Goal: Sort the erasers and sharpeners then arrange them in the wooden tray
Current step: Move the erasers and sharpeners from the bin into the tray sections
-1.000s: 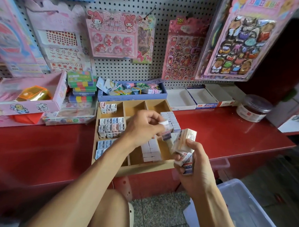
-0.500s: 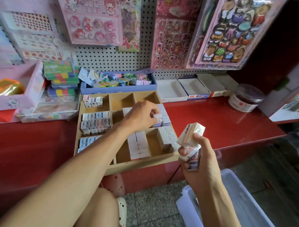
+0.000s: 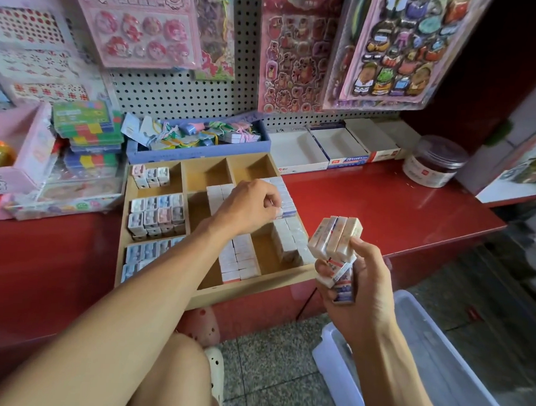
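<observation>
A wooden tray (image 3: pixel 244 294) with several compartments lies on the red counter. Its left compartments hold small sharpeners (image 3: pixel 157 211); the middle and right ones hold rows of white wrapped erasers (image 3: pixel 239 260). My left hand (image 3: pixel 250 203) reaches over the right middle compartment, fingertips pinched on one eraser (image 3: pixel 280 211) at the row there. My right hand (image 3: pixel 353 286) hovers past the tray's front right corner, gripping a stack of erasers (image 3: pixel 336 236) with more wrapped ones below the fingers.
A blue box (image 3: pixel 198 149) of small items stands behind the tray, white cardboard boxes (image 3: pixel 296 153) and a clear jar (image 3: pixel 436 162) to the right. Pink boxes and coloured packs are left. A clear plastic bin (image 3: pixel 437 373) sits on the floor below my right hand.
My left hand moved from the stack in my right hand out over the tray's right middle compartment with an eraser. My right hand drew slightly right with its stack.
</observation>
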Motion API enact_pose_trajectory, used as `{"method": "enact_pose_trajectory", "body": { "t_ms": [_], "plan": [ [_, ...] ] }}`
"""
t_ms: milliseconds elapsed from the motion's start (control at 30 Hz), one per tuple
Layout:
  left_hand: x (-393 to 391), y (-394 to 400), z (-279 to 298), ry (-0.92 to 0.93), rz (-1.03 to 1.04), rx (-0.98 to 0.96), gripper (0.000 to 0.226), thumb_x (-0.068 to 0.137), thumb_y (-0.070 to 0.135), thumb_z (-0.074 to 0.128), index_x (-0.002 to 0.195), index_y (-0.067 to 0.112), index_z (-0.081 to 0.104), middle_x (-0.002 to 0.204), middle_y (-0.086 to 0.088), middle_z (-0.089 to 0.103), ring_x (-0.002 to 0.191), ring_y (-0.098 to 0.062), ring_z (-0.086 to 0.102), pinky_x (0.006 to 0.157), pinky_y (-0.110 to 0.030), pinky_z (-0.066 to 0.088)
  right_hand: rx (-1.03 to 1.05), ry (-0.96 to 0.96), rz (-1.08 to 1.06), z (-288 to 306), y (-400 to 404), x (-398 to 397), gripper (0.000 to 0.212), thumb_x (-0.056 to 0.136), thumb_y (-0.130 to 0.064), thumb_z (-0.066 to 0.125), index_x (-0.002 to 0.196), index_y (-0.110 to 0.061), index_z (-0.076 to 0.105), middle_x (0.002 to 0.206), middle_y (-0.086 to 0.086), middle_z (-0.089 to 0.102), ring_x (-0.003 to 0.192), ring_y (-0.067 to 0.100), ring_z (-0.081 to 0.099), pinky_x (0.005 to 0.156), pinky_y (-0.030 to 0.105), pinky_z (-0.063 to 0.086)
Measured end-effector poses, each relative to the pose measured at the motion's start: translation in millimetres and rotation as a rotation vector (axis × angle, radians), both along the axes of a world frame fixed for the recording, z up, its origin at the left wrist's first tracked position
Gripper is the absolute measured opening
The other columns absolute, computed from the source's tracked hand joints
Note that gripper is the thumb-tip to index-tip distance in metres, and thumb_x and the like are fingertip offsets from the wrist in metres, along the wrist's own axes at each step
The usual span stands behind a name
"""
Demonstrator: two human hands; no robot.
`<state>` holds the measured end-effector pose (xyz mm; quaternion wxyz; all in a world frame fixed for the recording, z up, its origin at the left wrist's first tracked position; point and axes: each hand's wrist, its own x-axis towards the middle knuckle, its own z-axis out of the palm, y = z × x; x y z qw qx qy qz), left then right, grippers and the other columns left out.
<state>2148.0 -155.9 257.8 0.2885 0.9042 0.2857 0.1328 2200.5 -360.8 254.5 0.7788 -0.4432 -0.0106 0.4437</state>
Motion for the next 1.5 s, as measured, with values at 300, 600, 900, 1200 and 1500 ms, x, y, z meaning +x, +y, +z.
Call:
{"method": "enact_pose_trajectory", "body": {
  "t_ms": [300,600,900,1200,1500],
  "plan": [
    [-8.8,-26.0,22.2,-0.224,-0.052,0.019,0.014,0.091,0.028,0.063,0.082,0.020,0.069,0.081,0.011,0.064,0.073,-0.004,0.058,0.068,-0.025,0.047,0.060,-0.015,0.062,-1.2,4.3,-0.9,0.059,0.062,-0.039,0.075,0.110,-0.006,0.066,0.080,0.007,0.060,0.051,0.009,0.049,0.032,0.019,0.030],
    [-31.1,-45.2,39.2,-0.250,-0.228,-0.435,0.013,0.085,0.011,0.074,0.097,0.008,0.072,0.077,0.006,0.062,0.059,0.004,0.053,0.054,-0.010,0.040,0.006,-0.130,0.077,12.0,11.1,-12.7,0.022,0.081,-0.023,0.059,0.081,-0.018,0.080,0.070,0.002,0.063,0.049,0.006,0.045,0.040,0.018,0.027],
    [-31.6,-42.2,38.4,-0.198,-0.001,-0.528,0.022,0.091,0.002,0.056,0.108,0.012,0.066,0.076,0.002,0.061,0.070,-0.009,0.060,0.065,-0.023,0.050,-0.016,0.011,-0.015,20.5,25.3,-20.5,0.008,0.092,-0.015,0.051,0.093,-0.010,0.058,0.069,0.002,0.056,0.048,0.006,0.040,0.035,0.015,0.023],
    [-47.2,-22.6,15.8,0.137,-0.041,-0.034,0.018,0.078,0.027,0.078,0.094,0.027,0.069,0.090,0.009,0.066,0.083,-0.010,0.062,0.074,-0.027,0.052,-0.044,-0.043,-0.068,14.9,19.0,1.7,0.010,0.093,-0.018,0.050,0.096,-0.012,0.057,0.064,0.001,0.057,0.048,0.007,0.044,0.038,0.018,0.024],
    [-23.1,-29.1,4.8,0.443,-0.155,0.373,0.017,0.073,0.031,0.073,0.082,0.023,0.061,0.086,0.000,0.064,0.087,-0.025,0.055,0.084,-0.036,0.037,-0.043,-0.046,-0.066,7.7,11.9,3.4,0.015,0.094,-0.016,0.049,0.104,-0.013,0.059,0.069,0.001,0.058,0.049,0.007,0.045,0.039,0.019,0.023]
  ]
}}
